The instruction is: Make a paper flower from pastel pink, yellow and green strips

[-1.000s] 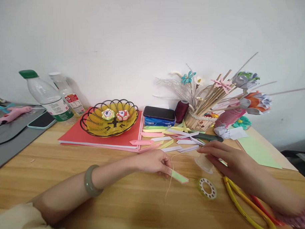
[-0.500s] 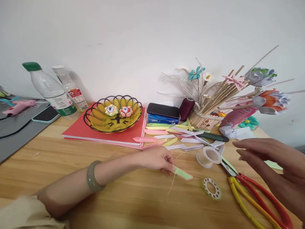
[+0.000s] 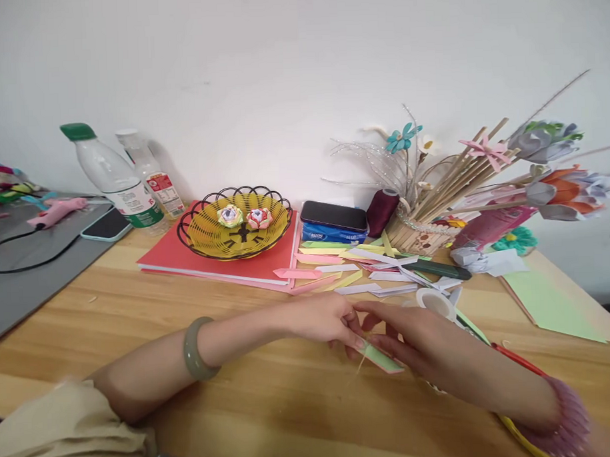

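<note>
Left hand: thumb and fingertips pinch a green paper strip at its left end, the right end pointing toward the near side, above the middle of the table. Right hand: fingers bent and drawn in close around the far side of the strip, by the left fingertips; whether they grip paper or thread, I cannot tell. A pale thread trails to the near side from the pinch. In my judgement, the left pinch should be firm but flat, since folded paper would crease under a hard squeeze, and the thread is best kept taut and clear of the fingers. Just right of the hands stands the thread spool; it should have room to turn. The scissors, partly covered by the right forearm, could snag a sleeve or thread. Farther off, loose paper strips lie jumbled; a yellow basket sits far left.
</note>
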Demonstrator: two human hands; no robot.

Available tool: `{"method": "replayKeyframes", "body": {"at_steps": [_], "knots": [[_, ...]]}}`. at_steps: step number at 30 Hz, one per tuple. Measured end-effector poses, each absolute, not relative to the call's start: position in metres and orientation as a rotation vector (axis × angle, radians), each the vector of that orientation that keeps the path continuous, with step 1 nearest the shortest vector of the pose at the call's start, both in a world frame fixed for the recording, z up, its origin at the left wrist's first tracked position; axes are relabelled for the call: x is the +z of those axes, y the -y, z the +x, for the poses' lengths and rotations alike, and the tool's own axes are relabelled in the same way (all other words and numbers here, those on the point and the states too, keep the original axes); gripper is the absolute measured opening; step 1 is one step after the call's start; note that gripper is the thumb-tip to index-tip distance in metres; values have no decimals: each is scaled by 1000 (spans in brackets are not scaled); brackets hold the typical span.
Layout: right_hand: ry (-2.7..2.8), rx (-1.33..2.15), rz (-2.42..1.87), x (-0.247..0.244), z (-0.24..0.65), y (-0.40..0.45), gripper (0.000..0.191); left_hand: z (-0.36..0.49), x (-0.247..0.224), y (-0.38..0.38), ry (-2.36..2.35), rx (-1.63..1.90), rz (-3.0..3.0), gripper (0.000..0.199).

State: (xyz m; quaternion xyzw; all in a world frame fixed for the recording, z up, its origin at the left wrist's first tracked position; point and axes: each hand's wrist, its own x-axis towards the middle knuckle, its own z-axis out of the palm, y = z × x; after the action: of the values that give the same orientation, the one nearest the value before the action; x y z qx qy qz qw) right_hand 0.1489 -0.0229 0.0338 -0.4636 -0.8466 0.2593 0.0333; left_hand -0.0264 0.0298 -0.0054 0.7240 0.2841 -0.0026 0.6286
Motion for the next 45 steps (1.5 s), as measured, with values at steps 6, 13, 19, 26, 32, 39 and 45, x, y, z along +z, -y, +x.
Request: {"method": "replayKeyframes", "body": {"at_steps": [6,13,19,26,32,39,45], "knots": [[2553,1113,-1248,42,150,16,26,-26,-7,-31,-579,-2,1425,9],[2607,1218,-1331,32,158,8,50,-24,-13,-31,-639,6,1146,16],[2591,941,-1411,37,151,4,19,-24,-12,-30,-664,-17,1174,14],[2426,1060,-1427,36,146,2,23,-24,-5,-28,-695,4,1190,10],[2261,1266,-1482,30,152,3,28,-25,-6,-29,-651,30,1203,8],[2413,1224,-1560,32,156,3,28,-24,-5,-29,-649,33,1213,7],[2464,1106,-1522,35,158,3,18,-26,-7,-31,-623,28,1212,10]]}}
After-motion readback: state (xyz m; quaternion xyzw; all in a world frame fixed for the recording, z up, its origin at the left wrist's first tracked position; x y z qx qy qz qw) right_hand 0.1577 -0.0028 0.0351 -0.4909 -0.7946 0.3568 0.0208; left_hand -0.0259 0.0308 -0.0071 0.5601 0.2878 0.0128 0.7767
